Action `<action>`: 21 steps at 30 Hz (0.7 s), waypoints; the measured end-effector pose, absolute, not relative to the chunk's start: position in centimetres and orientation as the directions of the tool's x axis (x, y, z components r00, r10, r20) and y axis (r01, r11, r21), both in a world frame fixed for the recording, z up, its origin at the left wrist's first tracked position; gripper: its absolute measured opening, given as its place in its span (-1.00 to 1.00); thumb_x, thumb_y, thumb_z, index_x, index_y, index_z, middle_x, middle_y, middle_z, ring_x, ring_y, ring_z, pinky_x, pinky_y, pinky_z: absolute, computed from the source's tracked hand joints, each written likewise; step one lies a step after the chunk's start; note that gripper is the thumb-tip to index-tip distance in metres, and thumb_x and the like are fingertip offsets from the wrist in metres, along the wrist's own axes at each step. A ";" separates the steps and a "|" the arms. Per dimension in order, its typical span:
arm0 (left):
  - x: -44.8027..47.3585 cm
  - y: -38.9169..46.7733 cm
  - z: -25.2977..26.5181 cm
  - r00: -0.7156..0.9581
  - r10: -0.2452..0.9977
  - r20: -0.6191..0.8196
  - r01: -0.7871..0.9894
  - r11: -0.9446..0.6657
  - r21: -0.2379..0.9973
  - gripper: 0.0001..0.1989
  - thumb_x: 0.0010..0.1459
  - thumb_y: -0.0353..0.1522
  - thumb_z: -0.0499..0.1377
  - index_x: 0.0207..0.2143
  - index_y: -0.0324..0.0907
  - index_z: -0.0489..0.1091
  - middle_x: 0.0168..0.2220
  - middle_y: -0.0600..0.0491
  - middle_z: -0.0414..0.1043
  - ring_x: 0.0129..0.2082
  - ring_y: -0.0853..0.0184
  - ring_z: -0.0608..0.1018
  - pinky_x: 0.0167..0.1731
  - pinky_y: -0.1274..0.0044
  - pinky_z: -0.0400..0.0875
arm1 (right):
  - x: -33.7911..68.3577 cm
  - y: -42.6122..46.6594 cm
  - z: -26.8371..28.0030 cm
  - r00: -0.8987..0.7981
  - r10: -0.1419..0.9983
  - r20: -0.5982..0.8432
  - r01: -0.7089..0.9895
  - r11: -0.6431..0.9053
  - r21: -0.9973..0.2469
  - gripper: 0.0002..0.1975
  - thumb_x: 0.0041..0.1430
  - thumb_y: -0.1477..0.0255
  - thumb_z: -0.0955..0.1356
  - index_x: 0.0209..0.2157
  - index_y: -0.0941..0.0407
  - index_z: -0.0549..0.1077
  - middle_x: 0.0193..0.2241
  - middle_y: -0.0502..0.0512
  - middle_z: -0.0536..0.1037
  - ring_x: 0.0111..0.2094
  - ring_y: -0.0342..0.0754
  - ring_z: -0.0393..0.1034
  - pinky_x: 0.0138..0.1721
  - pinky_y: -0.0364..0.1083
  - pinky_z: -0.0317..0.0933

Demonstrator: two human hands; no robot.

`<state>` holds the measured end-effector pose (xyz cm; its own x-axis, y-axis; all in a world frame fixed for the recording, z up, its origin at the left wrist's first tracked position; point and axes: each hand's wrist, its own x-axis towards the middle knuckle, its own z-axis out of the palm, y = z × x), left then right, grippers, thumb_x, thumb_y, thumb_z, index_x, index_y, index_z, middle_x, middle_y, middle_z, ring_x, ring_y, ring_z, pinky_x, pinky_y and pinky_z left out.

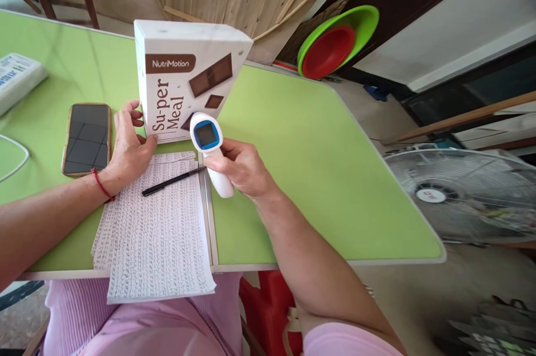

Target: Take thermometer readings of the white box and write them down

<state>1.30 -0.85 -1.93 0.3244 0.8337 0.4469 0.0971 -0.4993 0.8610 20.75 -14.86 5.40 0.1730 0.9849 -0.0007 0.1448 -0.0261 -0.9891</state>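
Note:
My right hand (247,169) is wrapped round the handle of a white infrared thermometer (220,182) with a blue-framed dark screen facing me. The thermometer's head is in front of the lower part of a white NutriMotion box (188,82), which stands upright on the green table. At the box's lower left corner, my left hand (132,138) grips the edge, thumb on the front and fingers round the side. Below the box lie handwritten sheets of paper (163,244), with a black pen (171,181) across them. Left of my left hand rests a phone (87,138), its screen dark.
The green table (318,177) has a metal seam beside the papers. At its left are a white packet (19,80) and a white cable (20,147). Beyond the right edge stands a fan (460,194); green and red basins (330,49) lean behind. A red stool (268,306) is below.

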 end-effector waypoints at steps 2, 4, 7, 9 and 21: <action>1.3 -0.7 -2.0 0.319 0.838 0.443 0.069 -0.487 0.871 -0.37 0.06 -0.46 0.35 0.17 0.00 0.28 0.02 -0.07 0.29 -0.03 0.21 0.45 -0.37 0.53 0.52 | 20.9 -14.9 5.4 0.195 0.981 -0.003 0.170 -0.037 -0.985 -0.75 -0.10 0.22 0.50 -0.47 0.07 0.49 -0.54 -0.06 0.44 -0.49 -0.13 0.28 -0.44 -0.07 0.22; 1.5 -0.6 -2.1 0.302 0.843 0.445 0.029 -0.475 0.880 -0.41 0.04 -0.47 0.36 0.11 -0.01 0.31 -0.04 -0.04 0.30 -0.13 0.27 0.46 -0.44 0.57 0.47 | 21.1 -14.9 5.3 0.204 0.979 -0.017 0.196 -0.058 -0.979 -0.72 -0.10 0.19 0.51 -0.44 0.08 0.50 -0.52 -0.04 0.47 -0.46 -0.10 0.31 -0.42 -0.07 0.24; 1.8 -0.8 -1.9 0.264 0.856 0.444 -0.040 -0.451 0.892 -0.48 0.05 -0.47 0.38 0.04 -0.01 0.31 -0.14 0.03 0.31 -0.29 0.38 0.46 -0.51 0.60 0.40 | 21.3 -14.8 5.1 0.205 0.979 -0.019 0.230 -0.067 -0.971 -0.67 -0.11 0.15 0.52 -0.39 0.08 0.53 -0.49 -0.01 0.51 -0.44 -0.08 0.35 -0.40 -0.05 0.28; 2.0 -1.1 -1.5 0.251 0.869 0.427 -0.059 -0.427 0.902 -0.54 0.07 -0.46 0.38 -0.03 -0.03 0.30 -0.21 0.08 0.31 -0.35 0.42 0.44 -0.54 0.61 0.36 | 21.8 -14.9 5.1 0.197 0.980 -0.008 0.259 -0.060 -0.964 -0.64 -0.10 0.12 0.52 -0.34 0.08 0.56 -0.45 0.02 0.56 -0.42 -0.07 0.38 -0.38 -0.05 0.31; 1.8 -1.6 0.0 0.301 0.890 0.342 -0.079 -0.334 0.939 -0.76 0.21 -0.31 0.38 -0.33 -0.10 0.33 -0.37 0.11 0.38 -0.42 0.44 0.41 -0.48 0.56 0.31 | 27.5 -15.8 6.2 0.515 0.857 0.001 0.847 -0.508 -0.157 -0.59 0.06 0.37 0.39 -0.02 0.10 0.58 -0.21 0.24 0.64 -0.24 0.16 0.50 -0.22 0.05 0.32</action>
